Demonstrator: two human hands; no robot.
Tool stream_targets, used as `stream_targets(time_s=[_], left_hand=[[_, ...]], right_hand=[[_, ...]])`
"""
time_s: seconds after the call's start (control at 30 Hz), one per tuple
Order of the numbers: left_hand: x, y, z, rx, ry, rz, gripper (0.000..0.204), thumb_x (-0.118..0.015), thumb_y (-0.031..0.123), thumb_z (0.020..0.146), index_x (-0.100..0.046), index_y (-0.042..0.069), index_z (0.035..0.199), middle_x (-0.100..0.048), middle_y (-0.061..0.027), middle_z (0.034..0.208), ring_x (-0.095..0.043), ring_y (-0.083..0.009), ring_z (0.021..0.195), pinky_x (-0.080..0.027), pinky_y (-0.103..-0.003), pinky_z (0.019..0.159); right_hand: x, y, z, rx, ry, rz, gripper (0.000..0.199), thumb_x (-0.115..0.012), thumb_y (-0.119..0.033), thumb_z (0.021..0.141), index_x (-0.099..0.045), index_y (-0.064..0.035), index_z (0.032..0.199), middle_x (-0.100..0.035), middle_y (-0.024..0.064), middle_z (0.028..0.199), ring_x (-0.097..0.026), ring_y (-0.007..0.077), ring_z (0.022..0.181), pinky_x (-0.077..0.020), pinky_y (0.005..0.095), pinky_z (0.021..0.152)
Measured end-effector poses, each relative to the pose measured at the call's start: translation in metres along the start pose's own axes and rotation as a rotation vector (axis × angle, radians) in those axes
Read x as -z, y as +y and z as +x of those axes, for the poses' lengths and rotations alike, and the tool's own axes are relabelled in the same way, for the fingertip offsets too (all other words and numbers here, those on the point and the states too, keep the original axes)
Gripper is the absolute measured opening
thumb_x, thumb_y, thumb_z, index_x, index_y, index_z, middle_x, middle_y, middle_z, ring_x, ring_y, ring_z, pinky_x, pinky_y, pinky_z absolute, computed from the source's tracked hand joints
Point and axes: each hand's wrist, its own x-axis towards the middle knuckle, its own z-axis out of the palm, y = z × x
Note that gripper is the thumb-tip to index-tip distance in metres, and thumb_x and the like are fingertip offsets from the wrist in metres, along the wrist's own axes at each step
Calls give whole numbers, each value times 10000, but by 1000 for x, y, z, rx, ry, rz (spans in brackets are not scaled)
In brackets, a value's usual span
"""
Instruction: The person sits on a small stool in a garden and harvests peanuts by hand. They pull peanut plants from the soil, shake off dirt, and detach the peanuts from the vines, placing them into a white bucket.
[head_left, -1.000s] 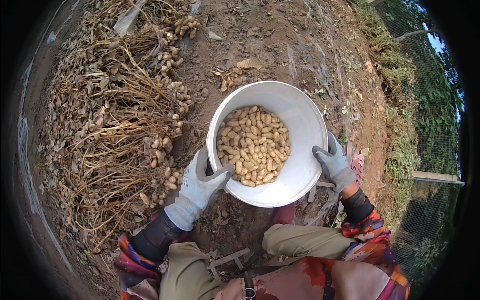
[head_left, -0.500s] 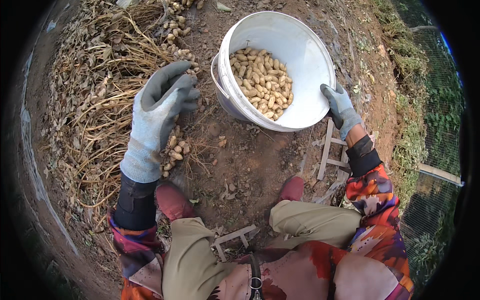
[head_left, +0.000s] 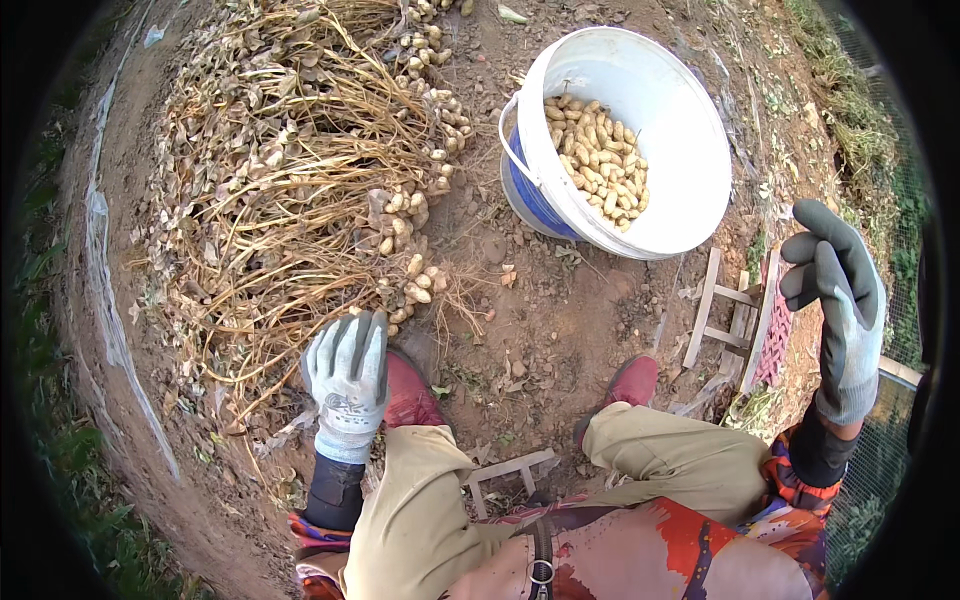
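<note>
My left hand point(head_left: 347, 375), in a grey-and-pale-blue work glove, is beside the near end of a row of dried peanut plants point(head_left: 290, 220). Its fingers stretch forward, and nothing shows in them. Pods point(head_left: 418, 285) cling to the plants' right ends, just beyond that hand. To the right, my right hand point(head_left: 840, 305), gloved alike, is raised with its fingers bent and apart, holding nothing. A white bucket point(head_left: 690, 150) with a blue outer wall leans toward me on the soil, touched by neither hand. Loose peanuts point(head_left: 600, 165) lie heaped inside it.
A small wooden stool frame point(head_left: 712, 310) with pink-red webbing lies right of the bucket. Another wooden frame point(head_left: 510, 475) shows beneath me. My red shoes point(head_left: 630, 385) rest on bare soil. Plastic film point(head_left: 110, 290) runs along the left; mesh netting point(head_left: 870, 520) borders the right.
My right hand has let go of the bucket rim and moved right. My left hand has come back toward me, lower over the plants. The view has shifted left.
</note>
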Motion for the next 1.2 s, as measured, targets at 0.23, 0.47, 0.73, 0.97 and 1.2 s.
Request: stream_targets(time_s=[0.23, 0.47, 0.73, 0.97, 1.2], left_hand=[[-56, -63, 31, -1, -548, 394, 948, -685, 197, 627, -156, 139, 1412, -111, -170, 1453, -71, -383, 1340, -2, -572, 1060], [-12, -59, 98, -60, -824, 448, 655, -662, 138, 666, -434, 187, 1278, -419, -164, 1218, -451, -321, 1084, -386, -416, 892], [66, -37, 106, 184, 37, -16, 570, -644, 10, 543, -538, 106, 1094, -473, -134, 1141, -452, -316, 1068, -371, -406, 902], [-10, -16, 87, 377, -590, 385, 577, -669, 157, 609, -506, 133, 1163, -346, -142, 1318, -339, -297, 1204, -290, -403, 980], [-23, -13, 57, 541, -542, 167, 699, -698, 235, 599, -450, 67, 1231, -308, -182, 1350, -316, -326, 1222, -283, -392, 984]], right_hand=[[-24, -32, -71, 173, -583, -10, 415, -638, -102, 734, -539, -14, 1128, -604, 112, 833, -592, 262, 672, -480, 329, 616], [-38, 5, -85, 515, -460, -561, 419, -599, -209, 765, -513, -72, 1152, -556, 82, 849, -561, 247, 749, -446, 357, 667], [-25, 12, -98, 478, -421, -589, 448, -626, -204, 740, -517, -77, 1155, -576, 91, 897, -568, 243, 791, -440, 358, 674], [-23, 1, -99, 543, -439, -567, 419, -611, -219, 740, -525, -73, 1123, -539, 65, 846, -560, 226, 764, -434, 358, 685], [-15, 1, -106, 633, -364, -582, 392, -589, -216, 762, -520, -71, 1119, -532, 56, 827, -557, 206, 727, -427, 350, 650]])
